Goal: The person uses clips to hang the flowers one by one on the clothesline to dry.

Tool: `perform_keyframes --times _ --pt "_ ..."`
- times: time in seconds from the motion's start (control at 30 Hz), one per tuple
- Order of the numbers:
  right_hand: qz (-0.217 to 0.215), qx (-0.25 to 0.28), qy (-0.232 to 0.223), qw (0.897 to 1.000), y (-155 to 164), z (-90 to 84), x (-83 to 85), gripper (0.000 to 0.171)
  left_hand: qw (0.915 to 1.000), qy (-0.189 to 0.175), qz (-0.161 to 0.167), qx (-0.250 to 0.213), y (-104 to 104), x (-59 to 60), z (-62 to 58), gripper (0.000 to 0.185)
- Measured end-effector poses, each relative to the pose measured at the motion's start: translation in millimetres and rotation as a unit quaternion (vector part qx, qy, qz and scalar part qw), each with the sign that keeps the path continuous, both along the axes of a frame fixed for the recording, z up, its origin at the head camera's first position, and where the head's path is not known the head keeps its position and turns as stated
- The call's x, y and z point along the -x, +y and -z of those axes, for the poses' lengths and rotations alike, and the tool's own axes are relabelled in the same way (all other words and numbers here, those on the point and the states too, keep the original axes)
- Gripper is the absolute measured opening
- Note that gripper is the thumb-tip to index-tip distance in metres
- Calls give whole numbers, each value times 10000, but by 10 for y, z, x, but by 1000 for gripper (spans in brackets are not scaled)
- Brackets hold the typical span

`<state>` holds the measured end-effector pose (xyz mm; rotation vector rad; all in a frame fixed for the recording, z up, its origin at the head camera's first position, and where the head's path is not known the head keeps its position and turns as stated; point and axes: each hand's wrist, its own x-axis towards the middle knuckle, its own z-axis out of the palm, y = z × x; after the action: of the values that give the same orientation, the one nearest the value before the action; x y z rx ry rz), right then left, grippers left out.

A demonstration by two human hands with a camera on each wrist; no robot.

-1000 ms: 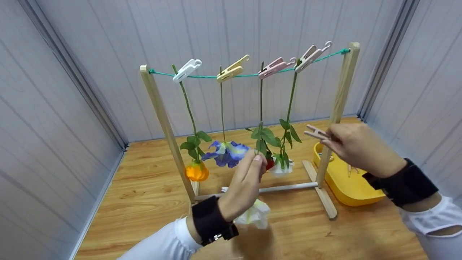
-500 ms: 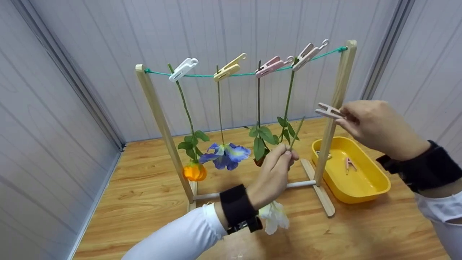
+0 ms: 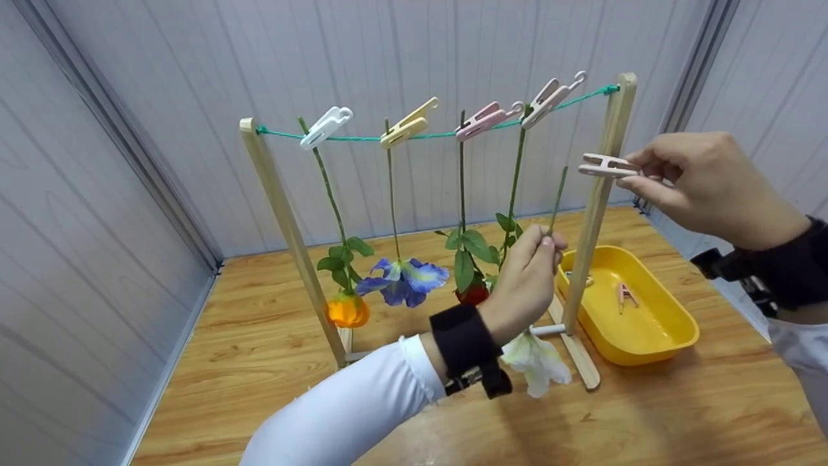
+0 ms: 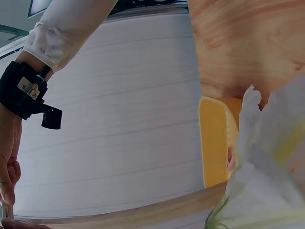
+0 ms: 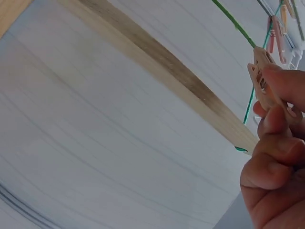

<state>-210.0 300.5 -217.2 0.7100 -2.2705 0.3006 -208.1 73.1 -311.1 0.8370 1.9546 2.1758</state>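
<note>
A small wooden drying rack (image 3: 283, 213) stands on the wooden table (image 3: 259, 336) in front of you, with a green cord (image 3: 362, 136) strung between its two posts. From left to right, four clothespins on the cord hold flowers upside down: a white clothespin (image 3: 325, 127) with an orange flower (image 3: 347, 310), a yellow clothespin (image 3: 408, 123) with a blue flower (image 3: 402, 279), a pink clothespin (image 3: 480, 120) with a red flower (image 3: 471, 293), and a pale clothespin (image 3: 550, 94) with a leafy stem. Your left hand (image 3: 527, 283) pinches the green stem (image 3: 557, 197) of a white flower (image 3: 535, 362) between thumb and fingertips, bloom hanging below your wrist, stem pointing up just left of the right post. Your right hand (image 3: 705, 184) pinches a pale pink clothespin (image 3: 607, 166) by its tail, its tip beside that post, below the cord. A yellow tray (image 3: 653, 342) with spare clothespins sits on the table to the right.
</note>
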Motion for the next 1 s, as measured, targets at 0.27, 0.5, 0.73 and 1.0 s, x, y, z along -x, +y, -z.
perform_keyframes --times 0.27,0.5,0.73,1.0 --pt "-317 305 242 9987 77 -99 32 14 9975 -464 181 -502 200 97 -204 25" --pt "-413 327 408 9978 93 -161 50 14 9949 -382 346 -872 328 335 -332 23" --pt "-305 285 492 9979 60 -217 73 13 9959 -93 404 -800 406 544 -377 23" --pt "-244 117 570 9980 38 -352 77 14 9989 299 -108 -335 458 723 -394 24"
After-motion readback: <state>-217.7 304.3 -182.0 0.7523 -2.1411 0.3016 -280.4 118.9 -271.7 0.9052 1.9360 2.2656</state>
